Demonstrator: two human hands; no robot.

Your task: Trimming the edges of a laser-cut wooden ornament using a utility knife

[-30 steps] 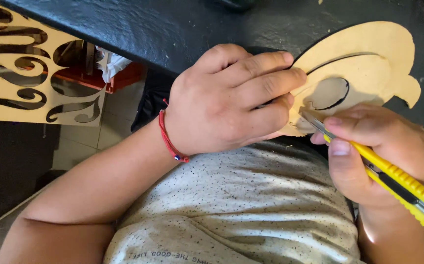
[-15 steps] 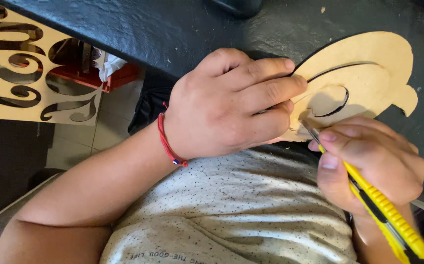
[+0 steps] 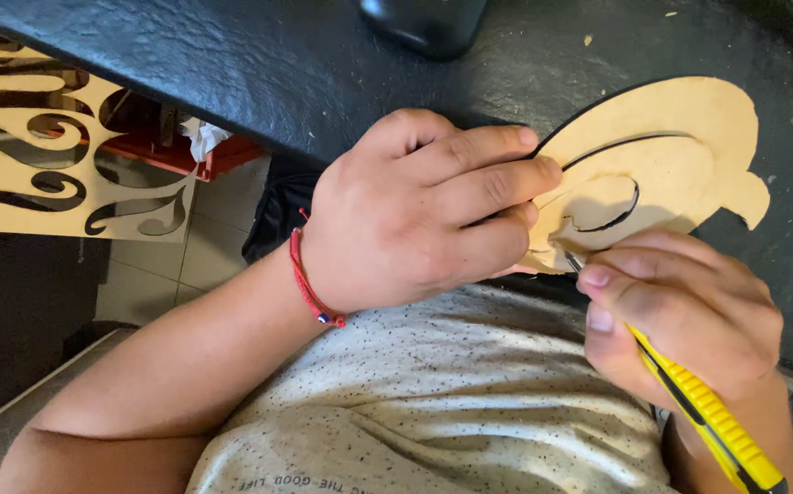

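Observation:
A thin tan wooden cutout (image 3: pixel 680 155) with curved slits lies on the dark table (image 3: pixel 259 64), its near edge over the table's edge. My left hand (image 3: pixel 415 220), with a red cord on the wrist, presses and grips the cutout's near left side, fingers curled over it. My right hand (image 3: pixel 680 320) holds a yellow utility knife (image 3: pixel 707 421), whose blade tip touches the cutout's near edge just beside my left fingertips.
A dark rounded object (image 3: pixel 424 23) stands at the table's far edge. At the left, a pale board with scroll-shaped cutouts (image 3: pixel 39 174) leans below the table, with a red tray (image 3: pixel 186 155) behind it. Tiled floor lies underneath.
My right hand with the knife has shifted slightly left along the cutout's edge. My left hand keeps the same grip on the wood.

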